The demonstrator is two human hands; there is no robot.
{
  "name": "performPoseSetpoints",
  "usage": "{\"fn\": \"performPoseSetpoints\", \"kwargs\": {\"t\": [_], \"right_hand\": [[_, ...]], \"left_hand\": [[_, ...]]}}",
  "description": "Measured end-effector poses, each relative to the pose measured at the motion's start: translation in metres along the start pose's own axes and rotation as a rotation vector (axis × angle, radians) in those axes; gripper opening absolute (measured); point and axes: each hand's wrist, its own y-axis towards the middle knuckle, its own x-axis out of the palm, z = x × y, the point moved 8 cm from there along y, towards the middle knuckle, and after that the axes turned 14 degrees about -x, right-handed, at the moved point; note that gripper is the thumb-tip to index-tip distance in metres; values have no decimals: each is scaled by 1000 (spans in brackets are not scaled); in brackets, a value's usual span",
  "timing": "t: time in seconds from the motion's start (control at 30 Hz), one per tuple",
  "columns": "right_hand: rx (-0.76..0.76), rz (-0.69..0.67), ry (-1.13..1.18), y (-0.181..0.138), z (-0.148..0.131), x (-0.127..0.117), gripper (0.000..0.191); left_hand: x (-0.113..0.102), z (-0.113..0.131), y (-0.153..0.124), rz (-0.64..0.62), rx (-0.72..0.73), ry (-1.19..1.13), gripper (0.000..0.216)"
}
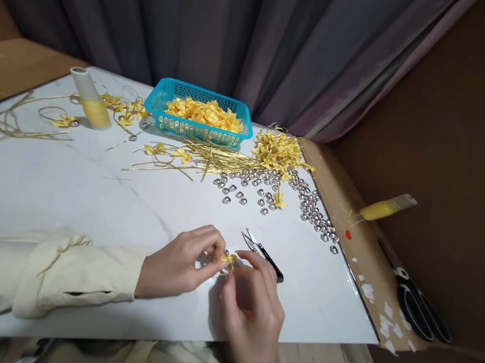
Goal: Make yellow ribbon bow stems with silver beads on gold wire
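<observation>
My left hand (180, 263) pinches a small yellow ribbon bow (232, 259) between thumb and index finger, low over the white tabletop. From the other side, the fingertips of my right hand (256, 308) are closed on the same bow. A silver bead sits at the bow, and my fingers cover part of both. Just beyond my right hand lies a pair of thread snips (269, 260) with a black handle, its blades apart.
A blue basket (155, 108) holds yellow bows. Before it lie gold cords (220, 160), silver beads (310, 205) and a heap of finished-looking yellow pieces (278, 149). A yellow thread spool (94, 109) stands left; another spool (380, 209) and black scissors (417, 304) are right, on cardboard.
</observation>
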Motion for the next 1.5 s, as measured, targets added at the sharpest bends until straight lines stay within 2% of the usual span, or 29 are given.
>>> {"fn": "performPoseSetpoints", "kwargs": {"t": [0.23, 0.5, 0.7, 0.97, 1.13, 1.5], "right_hand": [[-13, 30, 8, -2, -3, 1, 16], [-39, 7, 2, 0, -8, 2, 18], [-52, -19, 28, 1, -8, 2, 20], [-10, 16, -4, 4, -2, 1, 15], [-22, -30, -35, 7, -2, 4, 15], [122, -94, 47, -3, 8, 9, 9]], "left_hand": [[-1, 1, 1, -4, -14, -6, 11], [-1, 0, 1, -8, -47, -42, 9], [1, 0, 1, -11, -21, -29, 9], [1, 0, 0, -12, 4, -2, 11], [2, 0, 0, -15, 12, -13, 11], [0, 0, 0, 5, 12, -14, 14]]}}
